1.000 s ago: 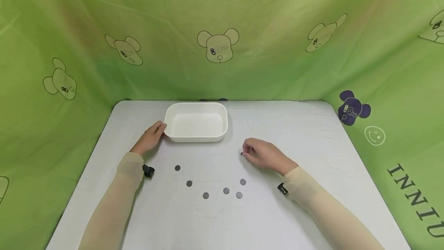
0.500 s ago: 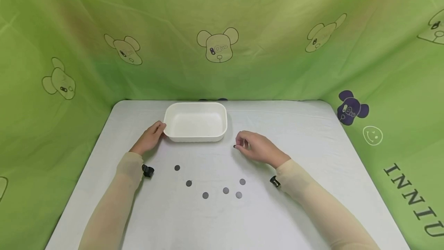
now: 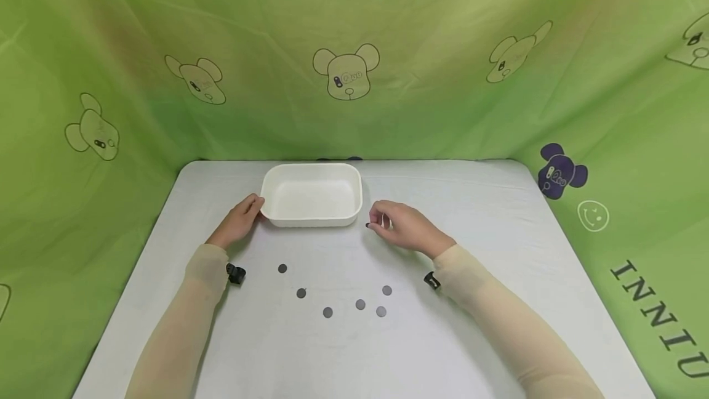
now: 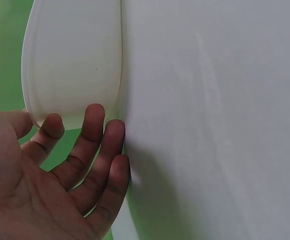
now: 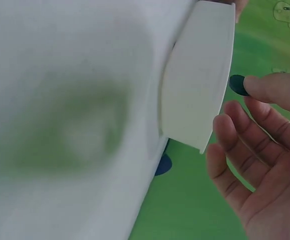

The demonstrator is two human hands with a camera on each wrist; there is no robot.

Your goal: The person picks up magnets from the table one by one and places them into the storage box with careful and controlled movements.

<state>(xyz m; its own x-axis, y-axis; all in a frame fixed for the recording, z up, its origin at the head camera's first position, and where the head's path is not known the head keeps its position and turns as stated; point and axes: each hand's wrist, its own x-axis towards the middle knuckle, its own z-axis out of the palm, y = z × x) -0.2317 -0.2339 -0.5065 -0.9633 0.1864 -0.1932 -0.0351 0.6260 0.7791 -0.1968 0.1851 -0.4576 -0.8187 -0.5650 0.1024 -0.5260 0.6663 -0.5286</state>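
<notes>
The right hand [image 3: 410,226] pinches a dark disc [image 5: 238,85] at its thumb tip, remaining fingers loosely curved, just beside the right end of the white tray [image 3: 312,196] and outside it. At the tray's left end, the left hand [image 3: 238,220] holds on lightly, thumb by the rim and bent fingers against the outer wall. Nearer the person, 6 grey discs [image 3: 328,313] lie flat and apart on the white tablecloth [image 3: 310,362]. Pale sleeves [image 3: 172,319] cover the forearms, and a green curtain [image 3: 432,116] printed with bear heads surrounds the table
</notes>
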